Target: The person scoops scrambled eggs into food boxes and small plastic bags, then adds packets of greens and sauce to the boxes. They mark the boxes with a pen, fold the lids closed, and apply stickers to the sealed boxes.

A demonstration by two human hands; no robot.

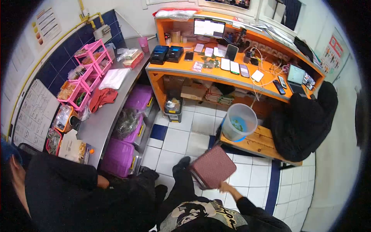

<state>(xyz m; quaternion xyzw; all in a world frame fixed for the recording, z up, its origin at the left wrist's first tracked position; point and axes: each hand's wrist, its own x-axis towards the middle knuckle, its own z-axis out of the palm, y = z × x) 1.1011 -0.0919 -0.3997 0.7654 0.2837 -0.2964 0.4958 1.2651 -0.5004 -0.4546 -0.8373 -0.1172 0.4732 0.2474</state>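
Note:
My right hand (224, 188) reaches in from the lower right to the near edge of a maroon, box-like stool (213, 166) with a textured top. Its fingers are curled at the stool's rim; their exact hold is small and partly hidden. The stool is on the white tiled floor (174, 141), close to my dark shoe (181, 163). Behind the stool, a translucent bucket (246, 113) with some water and green leaves stands on a wooden bench (263, 144). My left hand is not in view.
A person in black (65, 193) is close on my left; another dark-clothed person (303, 123) sits on the bench. An orange counter (176, 69) holds phones, printers and a laptop (296, 75). Along the left runs a steel worktop (102, 129) with pink baskets (87, 73), above purple bins (118, 157).

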